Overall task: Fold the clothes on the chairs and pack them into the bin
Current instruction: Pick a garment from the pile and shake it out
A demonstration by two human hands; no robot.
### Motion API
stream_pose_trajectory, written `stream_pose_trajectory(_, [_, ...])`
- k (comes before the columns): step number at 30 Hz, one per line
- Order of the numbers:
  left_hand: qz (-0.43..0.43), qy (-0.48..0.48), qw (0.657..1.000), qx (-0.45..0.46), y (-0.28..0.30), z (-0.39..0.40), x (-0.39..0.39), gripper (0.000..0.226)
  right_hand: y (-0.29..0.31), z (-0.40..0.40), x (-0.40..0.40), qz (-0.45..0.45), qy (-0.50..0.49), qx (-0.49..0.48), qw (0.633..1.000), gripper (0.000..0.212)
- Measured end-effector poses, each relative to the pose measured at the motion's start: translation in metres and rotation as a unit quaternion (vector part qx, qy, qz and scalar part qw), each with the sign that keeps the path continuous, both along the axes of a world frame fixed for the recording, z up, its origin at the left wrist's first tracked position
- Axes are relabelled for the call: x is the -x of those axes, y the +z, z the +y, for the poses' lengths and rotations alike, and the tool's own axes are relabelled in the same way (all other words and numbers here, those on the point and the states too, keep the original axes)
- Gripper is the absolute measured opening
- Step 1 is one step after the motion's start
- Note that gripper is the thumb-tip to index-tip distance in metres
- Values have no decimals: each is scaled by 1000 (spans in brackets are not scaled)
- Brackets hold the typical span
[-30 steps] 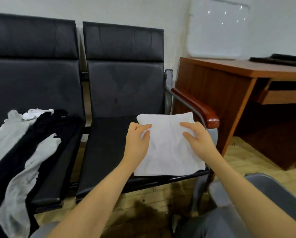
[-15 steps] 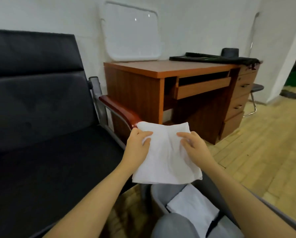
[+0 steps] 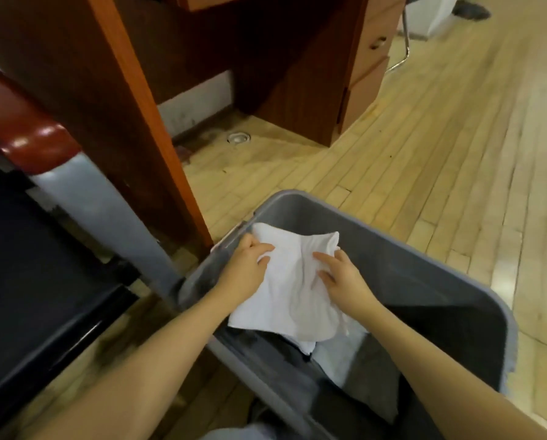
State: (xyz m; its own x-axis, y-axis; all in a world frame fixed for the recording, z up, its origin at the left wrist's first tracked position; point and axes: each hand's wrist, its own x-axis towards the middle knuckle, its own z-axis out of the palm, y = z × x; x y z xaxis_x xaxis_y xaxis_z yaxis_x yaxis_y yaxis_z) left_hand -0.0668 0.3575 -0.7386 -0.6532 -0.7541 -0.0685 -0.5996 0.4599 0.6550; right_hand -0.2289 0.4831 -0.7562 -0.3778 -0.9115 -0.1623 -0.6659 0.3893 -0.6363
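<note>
both forearms reach forward; left hand [image 3: 245, 268] and right hand [image 3: 342, 274] curled, gripping

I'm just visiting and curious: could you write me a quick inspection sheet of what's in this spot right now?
Surface: pale wooden plank floor; black chair seat at left.
Job's things: folded white cloth held over the open grey bin; more folded clothes, white and grey, lie inside the bin.
Clutter: small round fitting on the floor under the desk.
Hands: left hand and right hand each grip the cloth from its sides.
Cables: nothing seen.
Surroundings: brown wooden desk with drawers, red-brown chair armrest on a grey metal frame.
</note>
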Motion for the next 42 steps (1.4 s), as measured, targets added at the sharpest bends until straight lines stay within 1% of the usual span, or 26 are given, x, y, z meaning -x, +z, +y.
stream_pose_trajectory(2, [-32,-17,999,-21,-28,-8,12,31,-31,4,-2,-14,-37,-24,999,44])
stream_pose_trajectory(4, [-69,-48,996,3,-51,-17,24,31,-57,3,-8,-23,-80,-50,995,44])
stream_pose_trajectory(5, [-103,-64,992,33,-62,-20,29,32,-69,1,-11,-19,-98,-76,992,46])
stream_pose_trajectory(6, [-154,-79,981,83,-72,-23,34,35,-80,-1,-13,-5,-111,-115,987,48])
stream_pose_trajectory(8, [-267,-125,937,187,-91,-27,41,48,-101,-4,-15,46,-122,-203,970,55])
stream_pose_trajectory(9, [-306,-155,915,212,-100,-28,44,53,-111,-5,-15,71,-118,-227,964,58])
stream_pose_trajectory(10, [-330,-183,899,223,-108,-29,46,56,-121,-6,-14,88,-107,-227,964,59])
stream_pose_trajectory(11, [-345,-208,887,224,-116,-28,47,57,-128,-7,-13,98,-90,-209,969,60])
stream_pose_trajectory(13, [-359,-251,877,199,-130,-28,50,57,-141,-12,-9,106,-27,-165,980,60])
stream_pose_trajectory(15, [-376,-279,866,174,-141,-26,53,57,-154,-17,-2,115,40,-162,979,60])
stream_pose_trajectory(17, [-391,-285,860,164,-149,-29,59,58,-167,-21,7,111,63,-208,970,58])
stream_pose_trajectory(19, [-402,-280,858,156,-156,-36,67,58,-175,-22,19,82,42,-272,958,56])
stream_pose_trajectory(21, [-407,-275,859,149,-160,-43,74,58,-179,-21,28,69,33,-304,950,55])
stream_pose_trajectory(24, [-404,-272,861,147,-163,-49,76,56,-174,-20,34,75,41,-306,948,54])
stream_pose_trajectory(26, [-389,-266,870,146,-158,-46,71,57,-167,-21,34,76,37,-286,954,53])
stream_pose_trajectory(30, [-333,-230,902,150,-131,-32,57,56,-143,-24,28,102,19,-221,970,52])
stream_pose_trajectory(33, [-289,-205,921,160,-97,-21,45,53,-115,-25,21,144,13,-187,972,52])
stream_pose_trajectory(37, [-220,-160,948,168,-37,-8,29,51,-61,-23,6,182,11,-121,976,50])
stream_pose_trajectory(42, [-160,-122,956,213,49,-1,-7,49,25,-24,-22,200,11,-29,979,47])
